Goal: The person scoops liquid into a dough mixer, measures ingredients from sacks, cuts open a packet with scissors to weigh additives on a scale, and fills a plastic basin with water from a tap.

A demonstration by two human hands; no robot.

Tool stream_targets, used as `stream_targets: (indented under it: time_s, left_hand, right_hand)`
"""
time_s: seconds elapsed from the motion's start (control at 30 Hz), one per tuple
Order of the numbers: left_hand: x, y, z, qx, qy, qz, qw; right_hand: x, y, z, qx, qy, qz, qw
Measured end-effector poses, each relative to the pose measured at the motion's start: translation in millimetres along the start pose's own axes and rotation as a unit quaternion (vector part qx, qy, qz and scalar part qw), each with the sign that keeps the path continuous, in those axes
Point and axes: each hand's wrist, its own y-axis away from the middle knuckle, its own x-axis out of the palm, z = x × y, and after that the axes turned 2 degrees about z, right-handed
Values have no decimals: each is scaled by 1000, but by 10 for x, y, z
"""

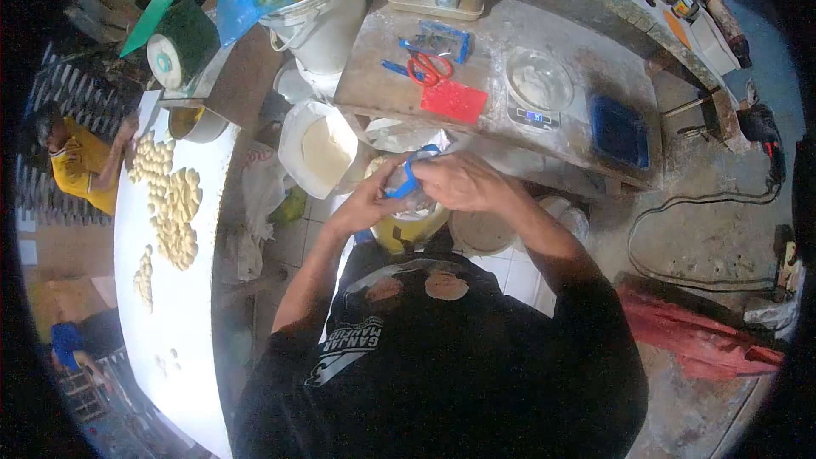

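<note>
Leftmost, a co-worker in a yellow shirt [81, 163] stands at a white table [174, 327] bearing pale dough pieces [177, 217], well apart from the wearer's hands. Next, a white tub [293, 146] of pale powder sits just beside the left hand [367, 201], whose fingers are closed on the blue-edged item [408, 177]. Said item lies between the two hands, above the yellow container [410, 231], its long axis slanting from lower left to upper right; both hands are at it, neither clearly nearer. Adjacent, the right hand [463, 183] is curled against its right side, fingertips hidden, so what they pinch cannot be told. Beyond the hands, red-handled scissors [430, 70] and a red packet [455, 102] rest on the worktop [510, 30], apart from the grip. Further right, a digital scale [534, 117] carries a bowl [539, 81]; a blue tray [619, 131] follows. Obstruction between the hands: none seen
</note>
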Motion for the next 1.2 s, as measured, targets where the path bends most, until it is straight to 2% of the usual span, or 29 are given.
stream_targets:
  time_s: [0.03,0.1,0.13,0.23,0.3,0.43,0.5,0.63,0.7,0.83,0.93,1.0,1.07,1.13,1.2]
  left_hand:
    - [12,-2,-42,0,0,0,1000]
    - [48,-4,-139,10,-83,-14,996]
    - [69,-3,-152,10,-83,-14,996]
    - [107,-20,-161,17,-81,-16,996]
    - [113,-42,-112,12,-42,-26,999]
    - [171,-111,-174,28,-74,-23,997]
    - [200,-131,-214,64,-92,-42,993]
    - [237,-190,-268,43,-68,-49,996]
    - [236,-244,-274,62,-157,-65,984]
    - [198,-351,-171,59,-123,-53,989]
    - [165,-415,-105,62,-103,-48,992]
    - [142,-454,-33,27,-40,-78,996]
    - [66,-479,59,39,-34,-73,996]
    - [61,-476,91,49,-26,-67,996]
    - [75,-465,74,22,54,-82,995]
  right_hand:
    - [-25,0,12,0,0,0,1000]
    - [-69,8,23,81,42,77,993]
    - [-73,12,32,82,42,77,993]
    - [-56,21,36,76,86,54,992]
    - [33,42,-18,37,106,-29,993]
    - [107,32,-56,48,133,-38,989]
    - [112,22,-64,58,153,-24,986]
    - [103,18,-78,90,145,-19,985]
    - [107,17,-125,104,150,-10,983]
    - [12,-2,-196,116,142,7,983]
    - [-293,13,-191,149,66,15,986]
    - [-503,112,-373,122,-147,-99,977]
    - [-738,252,-781,174,-213,-169,947]
    - [-1149,351,-956,273,-148,-229,923]
    - [-1344,464,-1363,293,-87,-293,906]
